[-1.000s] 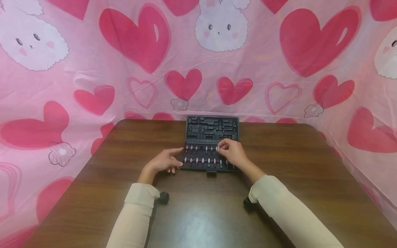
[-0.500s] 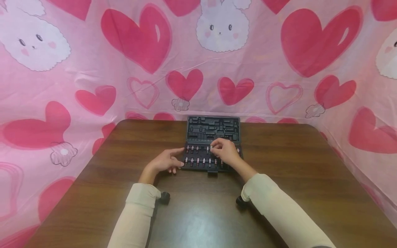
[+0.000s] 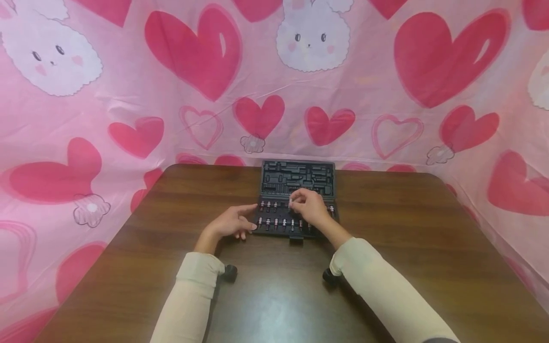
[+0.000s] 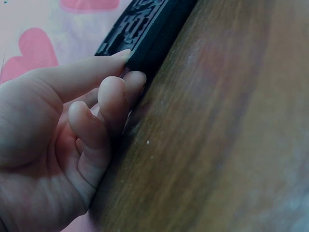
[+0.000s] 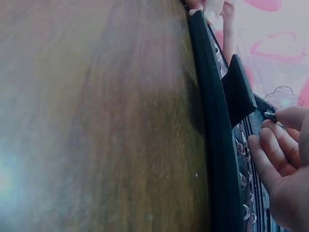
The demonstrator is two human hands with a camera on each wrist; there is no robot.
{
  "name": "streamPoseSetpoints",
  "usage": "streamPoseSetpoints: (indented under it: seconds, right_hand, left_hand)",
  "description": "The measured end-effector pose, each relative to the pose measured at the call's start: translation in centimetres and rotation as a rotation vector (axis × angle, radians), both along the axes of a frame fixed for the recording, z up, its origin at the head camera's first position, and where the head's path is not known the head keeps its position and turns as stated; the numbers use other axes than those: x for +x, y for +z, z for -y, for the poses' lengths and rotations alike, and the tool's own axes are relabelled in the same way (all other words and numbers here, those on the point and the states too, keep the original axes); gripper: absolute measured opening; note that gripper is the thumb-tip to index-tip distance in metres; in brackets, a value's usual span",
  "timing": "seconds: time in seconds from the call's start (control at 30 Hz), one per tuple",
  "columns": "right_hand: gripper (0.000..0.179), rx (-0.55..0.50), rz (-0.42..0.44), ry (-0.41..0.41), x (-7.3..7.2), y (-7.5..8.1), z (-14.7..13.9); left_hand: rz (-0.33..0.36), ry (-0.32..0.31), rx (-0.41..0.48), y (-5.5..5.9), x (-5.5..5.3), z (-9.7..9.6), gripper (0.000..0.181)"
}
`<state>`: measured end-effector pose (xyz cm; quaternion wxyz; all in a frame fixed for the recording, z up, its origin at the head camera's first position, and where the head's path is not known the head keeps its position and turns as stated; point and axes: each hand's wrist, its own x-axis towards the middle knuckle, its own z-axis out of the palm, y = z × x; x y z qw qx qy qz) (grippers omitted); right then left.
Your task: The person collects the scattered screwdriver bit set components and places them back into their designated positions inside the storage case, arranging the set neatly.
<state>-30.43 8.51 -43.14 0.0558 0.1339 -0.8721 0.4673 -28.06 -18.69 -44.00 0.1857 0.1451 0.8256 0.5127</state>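
A black case (image 3: 274, 232) lies unfolded on the table, two rows of small silver bits with reddish marks (image 3: 276, 223) in its near half. My left hand (image 3: 227, 223) is at the case's left side, its index finger reaching the edge and its thumb touching the near corner. In the left wrist view the thumb rests on the rim while other fingers curl loosely below it. My right hand (image 3: 310, 207) is over the back row and pinches a small metal bit (image 5: 270, 116), whose pointed end shows in the right wrist view. This hand hides part of both rows.
The lid (image 3: 298, 178) stands raised behind, lined with moulded hollows. A latch (image 3: 296, 240) juts from the case's front edge. The brown wooden table (image 3: 274, 286) reaches back to a pink curtain with hearts and rabbits (image 3: 206, 57).
My right hand has moved left along the back row and now pinches a bit at the row's middle. My left hand has stayed at the case's left edge.
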Motion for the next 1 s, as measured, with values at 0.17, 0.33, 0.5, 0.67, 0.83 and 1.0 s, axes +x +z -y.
streamPoseSetpoints:
  seconds: [0.17,0.33,0.5,0.67,0.83,1.0]
  right_hand:
    - [0.013,0.023,0.017,0.004,-0.3,0.1,0.2]
    - [0.013,0.06,0.051,0.009,-0.6,0.2,0.4]
    - [0.013,0.111,0.071,0.007,-0.7,0.2,0.8]
    - [0.013,0.154,0.057,0.004,-0.6,0.1,1.3]
    - [0.012,0.204,0.043,-0.007,-0.6,0.1,1.7]
    - [0.012,0.275,0.034,-0.028,-0.7,0.2,2.2]
  left_hand:
    - [0.006,-0.003,-0.006,-0.1,-0.1,0.0,0.069]
    - [0.006,0.003,-0.02,-0.1,-0.2,0.0,0.069]
    - [0.008,0.008,-0.023,-0.1,-0.2,0.2,0.069]
    - [0.007,0.006,-0.015,-0.1,-0.2,0.3,0.068]
    - [0.002,0.007,-0.021,0.0,-0.1,0.3,0.068]
    - [0.009,0.02,-0.033,-0.1,-0.2,0.2,0.069]
